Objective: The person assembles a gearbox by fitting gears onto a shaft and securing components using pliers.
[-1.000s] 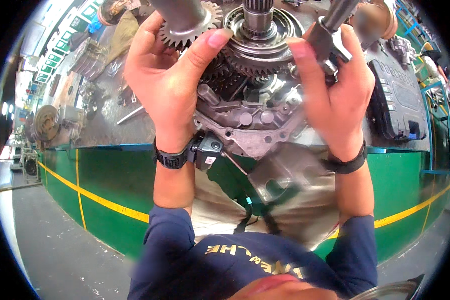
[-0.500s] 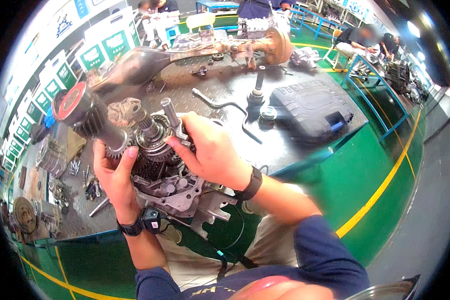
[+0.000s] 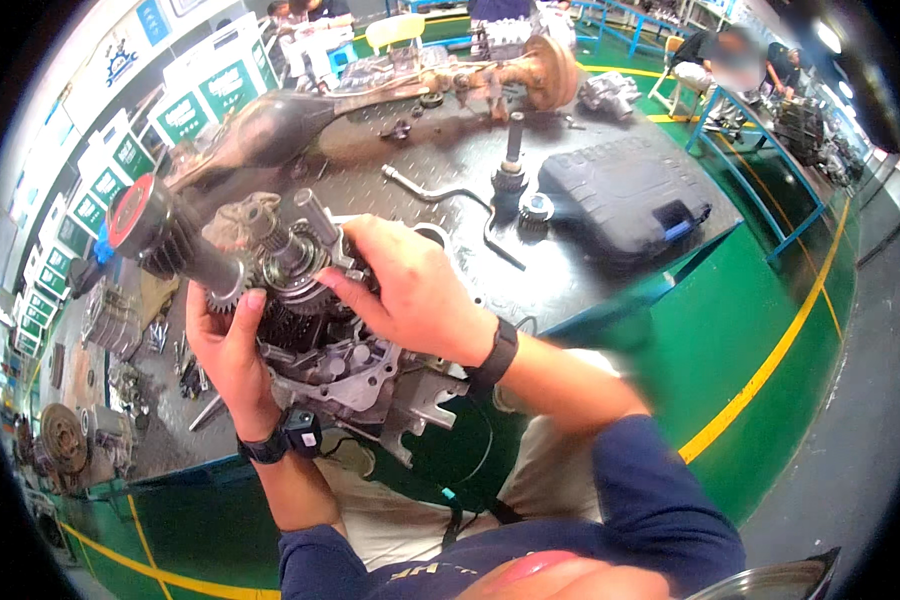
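Observation:
My left hand (image 3: pixel 226 350) is closed round the toothed lower end of a dark gear shaft (image 3: pixel 175 245), which leans left and has a wide, red-faced top. Beside it stands a splined shaft with gears and a bearing (image 3: pixel 292 258), set in an open metal gearbox housing (image 3: pixel 355 378). My right hand (image 3: pixel 410 285) grips a shift fork with a short steel rod (image 3: pixel 317 214) at the splined shaft's right side. Its thumb lies against the gear stack. The fork's lower part is hidden by my fingers and the gears.
A rusty axle housing (image 3: pixel 280 130) lies across the bench's back. To the right are a bent steel bar (image 3: pixel 440 193), an upright dark shaft (image 3: pixel 510 165), a small gear (image 3: pixel 535 212) and a black tool case (image 3: pixel 620 205). Loose bolts and castings (image 3: pixel 120 325) lie left. Other people sit farther off.
The rod and my right hand have shifted a little left. My left hand keeps its hold on the gear shaft. The whole view has shifted slightly.

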